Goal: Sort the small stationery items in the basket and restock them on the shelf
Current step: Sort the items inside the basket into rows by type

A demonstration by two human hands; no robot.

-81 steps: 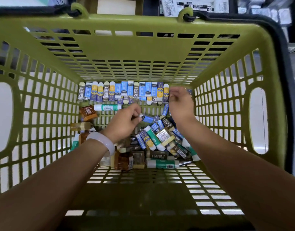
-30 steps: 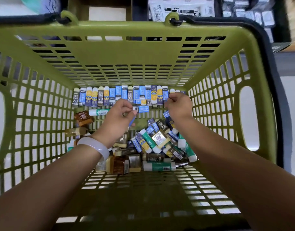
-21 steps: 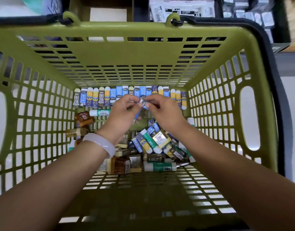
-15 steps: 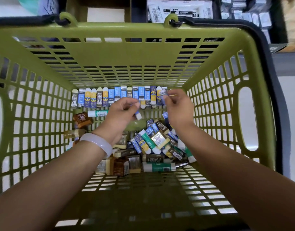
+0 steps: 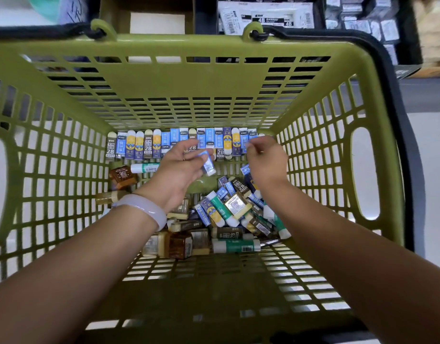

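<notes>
A green plastic basket (image 5: 179, 48) holds small erasers. Along its far wall stands a sorted row of erasers (image 5: 149, 145) in blue, yellow and 2B sleeves. A loose pile of mixed erasers (image 5: 229, 212) lies on the floor in the middle. My left hand (image 5: 176, 172) hovers in front of the row and holds a blue-sleeved eraser (image 5: 208, 165) in its fingers. My right hand (image 5: 268, 162) is at the row's right end, fingertips pinched on a blue eraser (image 5: 244, 143) there.
A green-and-white eraser (image 5: 144, 167) and brown-sleeved erasers (image 5: 122, 176) lie at the left of the basket floor. Beyond the basket's far rim sits shelf stock: white 4B boxes (image 5: 263, 18) and small grey packs (image 5: 363, 23). The black handle (image 5: 393, 78) runs along the right rim.
My hands met over the middle of the row, then parted. My right hand moved to the row's right end with an eraser; my left hand stays in front, still holding a blue one.
</notes>
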